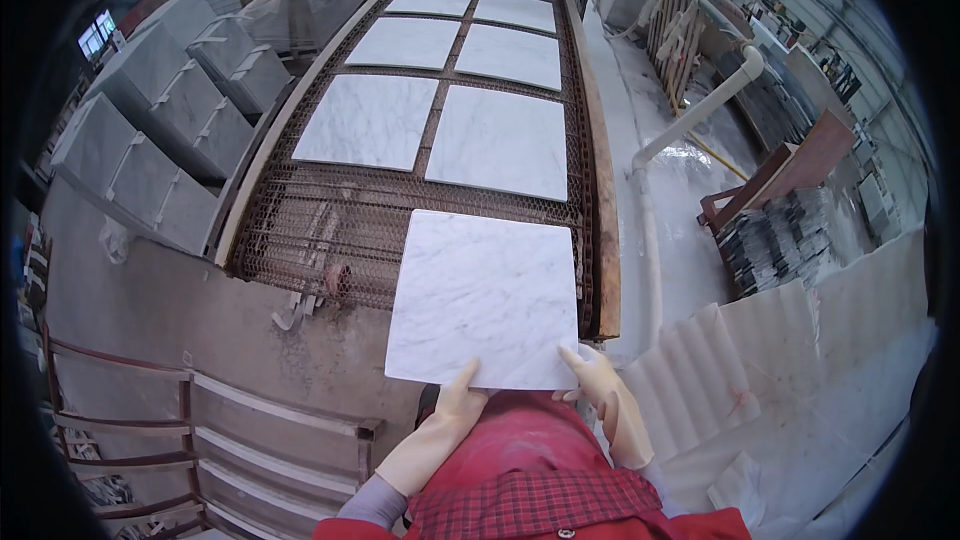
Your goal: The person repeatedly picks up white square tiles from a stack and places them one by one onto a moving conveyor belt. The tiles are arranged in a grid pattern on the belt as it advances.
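Observation:
A square white marble tile (485, 300) with faint grey veins is held in front of me, its far part over the near right end of a mesh conveyor belt (300, 215). My left hand (463, 398), in a cream rubber glove, grips the near edge with the thumb on top. At the near right corner my right hand (592, 375), gloved alike, pinches the tile between thumb and fingers. The fingers under the tile are mostly hidden. Farther along the belt, more white marble tiles (497, 145) lie flat in two rows.
Stacks of strapped tiles (135, 165) stand left of the belt. A metal rack (270, 400) is at my lower left. To the right run a white pipe (690, 125), a pile of dark stone pieces (775, 245) and white foam sheets (700, 370). A wooden rail (606, 270) edges the belt.

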`<state>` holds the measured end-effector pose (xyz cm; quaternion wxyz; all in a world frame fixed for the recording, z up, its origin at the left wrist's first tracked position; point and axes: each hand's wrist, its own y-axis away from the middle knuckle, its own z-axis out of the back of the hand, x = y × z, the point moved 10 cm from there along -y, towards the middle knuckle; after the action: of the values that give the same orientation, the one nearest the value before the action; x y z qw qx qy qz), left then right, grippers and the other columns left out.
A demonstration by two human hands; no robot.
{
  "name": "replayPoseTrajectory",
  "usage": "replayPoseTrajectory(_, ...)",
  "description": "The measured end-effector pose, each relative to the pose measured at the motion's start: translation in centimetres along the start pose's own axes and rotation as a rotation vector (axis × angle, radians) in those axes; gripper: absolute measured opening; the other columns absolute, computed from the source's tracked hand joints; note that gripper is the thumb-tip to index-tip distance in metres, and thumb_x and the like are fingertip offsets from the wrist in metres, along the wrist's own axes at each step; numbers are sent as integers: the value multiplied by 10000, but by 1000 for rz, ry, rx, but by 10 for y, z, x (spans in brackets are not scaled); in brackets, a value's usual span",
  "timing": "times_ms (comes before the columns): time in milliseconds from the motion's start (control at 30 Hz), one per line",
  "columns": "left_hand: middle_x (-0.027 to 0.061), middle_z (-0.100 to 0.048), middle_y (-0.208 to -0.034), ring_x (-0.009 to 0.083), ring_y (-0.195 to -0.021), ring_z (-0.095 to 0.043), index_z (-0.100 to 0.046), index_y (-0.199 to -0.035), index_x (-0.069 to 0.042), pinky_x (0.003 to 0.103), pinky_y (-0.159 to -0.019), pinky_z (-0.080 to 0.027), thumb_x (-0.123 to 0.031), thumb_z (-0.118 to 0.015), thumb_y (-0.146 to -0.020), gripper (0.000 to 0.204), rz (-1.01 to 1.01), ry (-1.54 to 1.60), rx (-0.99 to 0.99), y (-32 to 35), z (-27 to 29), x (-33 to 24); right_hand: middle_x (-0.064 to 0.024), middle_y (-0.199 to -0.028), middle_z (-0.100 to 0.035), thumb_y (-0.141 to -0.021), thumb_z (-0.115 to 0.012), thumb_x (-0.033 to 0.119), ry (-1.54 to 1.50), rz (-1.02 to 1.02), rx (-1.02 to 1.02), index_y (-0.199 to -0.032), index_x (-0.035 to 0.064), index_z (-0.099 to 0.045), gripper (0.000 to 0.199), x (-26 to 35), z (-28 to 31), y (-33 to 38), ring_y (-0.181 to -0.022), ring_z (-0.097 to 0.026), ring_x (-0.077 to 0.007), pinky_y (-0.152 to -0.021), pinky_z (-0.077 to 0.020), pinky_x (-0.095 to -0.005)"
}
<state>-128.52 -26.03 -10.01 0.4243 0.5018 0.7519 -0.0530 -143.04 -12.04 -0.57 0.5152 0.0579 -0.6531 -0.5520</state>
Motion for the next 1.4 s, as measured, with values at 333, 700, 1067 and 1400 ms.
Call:
replayPoseTrajectory(333,152,-648,-1134,195,-1076,-600,-569,-1217,9,289,-943,-439,-63,-656,-836,397,-145,-761,-198,19,-4,-74,-35,-953,-659,-924,-540,416,5,401,-413,-1247,62,-558,480,-25,50,-45,-776,-612,-122,-669,-482,-252)
replayPoseTrajectory(700,113,-639,-1093,158,-998,-604,-629,-1126,18,284,-886,-486,117,-567,-841,307,-73,-436,-263,28,18,-155,-107,-1258,-558,-926,-494,453,-457,-7,-114,-1320,65,-473,553,-67,-25,-71,-1138,-539,-235,-929,-437,-411)
replayPoseTrajectory(1067,139,-637,-1011,253,-922,-636,-610,-1015,81,372,-827,-532,-60,-583,-818,244,-241,207,-378,22,119,-251,-66,-1270,-558,-949,-449,397,-436,28,-242,-1321,97,-470,478,-59,-27,-69,-1102,-573,-218,-833,-529,-436)
replayPoseTrajectory(1400,193,-615,-1092,296,-1029,-608,-597,-1055,64,425,-926,-507,-16,-513,-852,234,-333,242,-217,-10,166,-301,-69,-1226,-584,-945,-450,422,-389,30,-290,-1305,97,-495,487,-56,-22,-78,-1091,-573,-240,-833,-516,-450)
